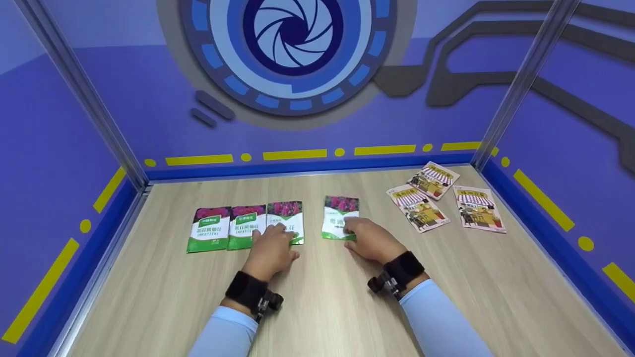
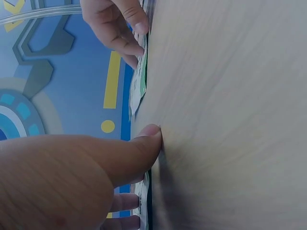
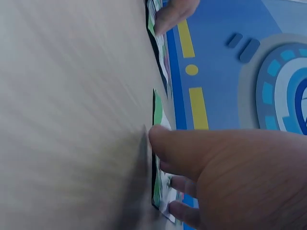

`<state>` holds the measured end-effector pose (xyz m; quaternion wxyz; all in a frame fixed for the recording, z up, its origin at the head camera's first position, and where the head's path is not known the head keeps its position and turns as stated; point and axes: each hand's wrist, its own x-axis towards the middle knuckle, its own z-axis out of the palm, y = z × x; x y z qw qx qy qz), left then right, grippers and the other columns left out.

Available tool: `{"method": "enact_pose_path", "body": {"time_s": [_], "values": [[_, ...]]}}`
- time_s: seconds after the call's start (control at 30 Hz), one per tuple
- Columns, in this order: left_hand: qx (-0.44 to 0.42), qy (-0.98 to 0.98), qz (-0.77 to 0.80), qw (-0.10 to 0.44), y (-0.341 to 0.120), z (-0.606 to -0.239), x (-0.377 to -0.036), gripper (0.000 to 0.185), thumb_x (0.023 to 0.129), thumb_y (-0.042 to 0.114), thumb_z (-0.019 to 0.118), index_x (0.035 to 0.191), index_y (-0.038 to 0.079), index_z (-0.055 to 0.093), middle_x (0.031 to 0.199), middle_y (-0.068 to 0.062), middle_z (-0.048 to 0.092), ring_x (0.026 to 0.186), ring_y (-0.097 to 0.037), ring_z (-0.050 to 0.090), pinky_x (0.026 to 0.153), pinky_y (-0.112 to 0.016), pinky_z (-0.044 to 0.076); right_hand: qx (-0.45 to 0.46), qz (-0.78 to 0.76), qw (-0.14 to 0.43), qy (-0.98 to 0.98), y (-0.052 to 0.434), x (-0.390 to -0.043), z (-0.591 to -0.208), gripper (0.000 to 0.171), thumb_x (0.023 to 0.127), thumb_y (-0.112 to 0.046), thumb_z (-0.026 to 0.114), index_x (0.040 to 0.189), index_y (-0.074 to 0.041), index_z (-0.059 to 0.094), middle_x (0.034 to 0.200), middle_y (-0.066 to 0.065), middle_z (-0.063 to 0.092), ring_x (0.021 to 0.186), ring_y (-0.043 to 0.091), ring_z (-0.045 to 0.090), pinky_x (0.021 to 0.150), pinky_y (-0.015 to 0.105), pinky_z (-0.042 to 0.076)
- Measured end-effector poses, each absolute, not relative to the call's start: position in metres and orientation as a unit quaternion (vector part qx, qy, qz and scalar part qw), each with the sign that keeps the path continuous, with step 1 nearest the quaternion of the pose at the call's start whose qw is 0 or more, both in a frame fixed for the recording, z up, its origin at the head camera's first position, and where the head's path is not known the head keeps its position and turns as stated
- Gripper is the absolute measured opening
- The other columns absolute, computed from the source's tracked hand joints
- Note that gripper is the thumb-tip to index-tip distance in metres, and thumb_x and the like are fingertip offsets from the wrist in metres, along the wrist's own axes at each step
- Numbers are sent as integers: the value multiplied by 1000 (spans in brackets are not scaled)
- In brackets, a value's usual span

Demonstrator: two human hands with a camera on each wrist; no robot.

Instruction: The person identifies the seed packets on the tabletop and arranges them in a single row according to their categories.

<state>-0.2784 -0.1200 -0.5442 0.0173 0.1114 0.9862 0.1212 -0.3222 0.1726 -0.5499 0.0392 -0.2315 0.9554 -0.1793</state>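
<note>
In the head view, a wooden desk (image 1: 317, 307) fills the lower half of the frame, walled by blue panels. Left of centre lie three green-and-pink packets in a row, edges touching or overlapping: the left packet (image 1: 210, 229), the middle packet (image 1: 244, 224) and the right packet of the row (image 1: 286, 217). The left hand (image 1: 270, 250) rests on the lower edge of that last packet, fingers laid flat, its grip released. Just right of centre lies a fourth packet (image 1: 340, 214), apart from the row; the right hand (image 1: 369, 240) lies on its lower right corner, fingers extended over it, holding nothing clenched. In the upper right of the desk lie three orange illustrated packets (image 1: 446, 201), well apart from the hands. In the left wrist view, turned sideways, the left hand (image 2: 67, 177) fills the lower left, its thumb tip pressing the desk (image 2: 230, 115) beside a packet's edge (image 2: 143, 191); the right hand (image 2: 115, 24) shows at the top on the fourth packet (image 2: 139, 86). In the right wrist view, also sideways and blurred, the right hand (image 3: 230, 172) fills the lower right, thumb on the desk (image 3: 72, 115), fingers flat on the fourth packet (image 3: 158, 110); the left hand's fingertips (image 3: 175, 12) show at the top.
</note>
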Motion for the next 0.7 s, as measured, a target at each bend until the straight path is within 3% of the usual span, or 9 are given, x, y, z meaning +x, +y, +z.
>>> {"method": "enact_pose_path", "body": {"time_s": [0.2,0.4,0.7], "values": [[105,986,131,21,-119,-544,-279,53,102,39,86,147,12,77,164,-17,63,156,-42,55,129,-77,35,-249,-146,17,957,160,-318,-551,32,107,-3,72,138,-5,78,166,15,64,158,41,56,129,61,48],[100,986,133,32,-118,-545,-279,55,104,39,84,150,13,75,167,-17,61,159,-42,52,132,-77,32,-263,-144,1,954,154,-317,-554,42,101,8,62,135,-8,82,154,14,68,145,37,62,119,58,56],[110,986,128,6,-119,-545,-278,54,100,39,88,145,10,78,159,-18,66,153,-42,57,126,-77,37,-271,-145,20,951,150,-314,-554,45,108,3,58,145,-12,78,162,13,66,156,40,57,119,70,53]]}}
